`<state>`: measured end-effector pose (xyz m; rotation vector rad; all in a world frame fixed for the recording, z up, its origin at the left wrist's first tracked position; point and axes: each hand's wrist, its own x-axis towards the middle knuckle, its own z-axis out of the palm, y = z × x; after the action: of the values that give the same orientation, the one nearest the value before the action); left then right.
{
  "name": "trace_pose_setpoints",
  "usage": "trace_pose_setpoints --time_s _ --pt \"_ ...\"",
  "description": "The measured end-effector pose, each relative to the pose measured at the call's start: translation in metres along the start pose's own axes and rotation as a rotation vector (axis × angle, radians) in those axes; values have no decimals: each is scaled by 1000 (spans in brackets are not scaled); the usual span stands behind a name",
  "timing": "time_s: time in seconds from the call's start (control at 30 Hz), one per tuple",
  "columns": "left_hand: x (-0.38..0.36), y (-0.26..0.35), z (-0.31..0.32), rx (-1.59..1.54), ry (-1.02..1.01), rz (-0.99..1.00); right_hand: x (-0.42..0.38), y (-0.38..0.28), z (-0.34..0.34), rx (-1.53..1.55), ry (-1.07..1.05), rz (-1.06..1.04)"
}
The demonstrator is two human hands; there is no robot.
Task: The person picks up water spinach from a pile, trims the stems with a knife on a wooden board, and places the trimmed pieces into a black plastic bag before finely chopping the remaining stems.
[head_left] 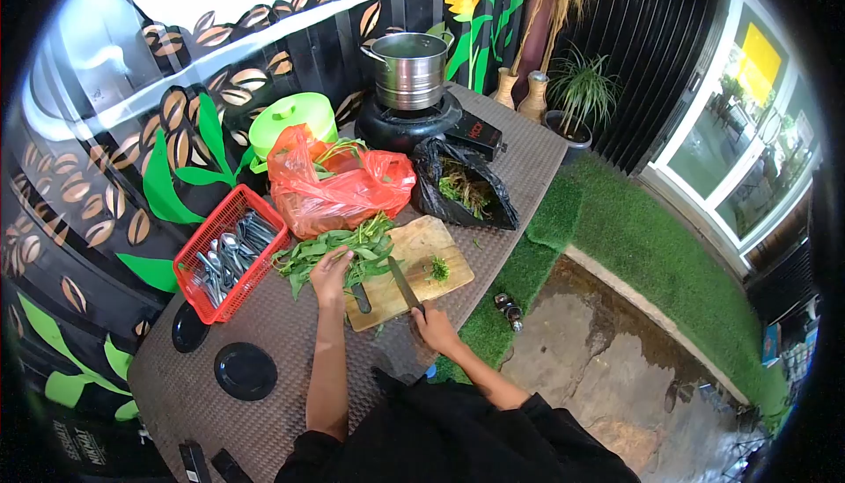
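My right hand (435,328) is closed on the handle of a knife (405,284), whose blade lies across the wooden cutting board (453,250). A small heap of chopped greens (438,269) rests on the board, right of the blade. At the board's left edge, my left hand (331,275) has its fingers bent against a pile of leafy greens (308,254); whether they pinch a leaf is too small to tell. A second dark handle (361,298) lies on the board near my left hand.
Behind the board stand a red plastic bag (339,193), a black bag of greens (466,188) and a steel pot (409,69) on a stove. Left are a red cutlery basket (188,282), a green lidded container (295,118) and black plates (246,370).
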<state>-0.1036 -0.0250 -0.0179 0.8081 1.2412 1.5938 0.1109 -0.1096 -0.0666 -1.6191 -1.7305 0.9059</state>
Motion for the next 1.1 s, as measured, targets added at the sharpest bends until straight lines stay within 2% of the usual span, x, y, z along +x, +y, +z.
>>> trace_pose_setpoints --time_s 0.1,0.23,0.3,0.43,0.57,0.63,0.7,0.77,0.87,0.9,0.97,1.03,1.1 --pt "0 12 7 -159 13 13 5 1 -7 32 19 20" --pt "13 7 12 -160 -9 118 9 1 -20 26 89 59" --pt "14 8 20 -85 -152 161 12 5 -20 29 89 52" --pt "12 0 37 -44 -210 139 13 9 -24 47 67 54" --pt "6 4 49 150 -210 274 14 19 -21 67 108 10" --pt "2 7 48 484 -294 457 14 25 -17 20 155 -61" --pt "-1 6 48 498 -316 423 13 30 -15 42 128 -32" --pt "-6 5 49 530 -342 237 12 31 -15 63 103 -1" --pt "-7 -8 49 515 -332 215 10 36 -14 101 104 -8" --pt "-9 -8 51 514 -334 215 9 35 -16 109 98 3" --pt "-14 -8 54 662 -237 481 7 33 -18 117 94 14" --pt "-17 -7 56 649 -232 453 3 33 -19 90 145 -59" --pt "-21 -4 59 638 -226 423 0 32 -20 83 142 -39"
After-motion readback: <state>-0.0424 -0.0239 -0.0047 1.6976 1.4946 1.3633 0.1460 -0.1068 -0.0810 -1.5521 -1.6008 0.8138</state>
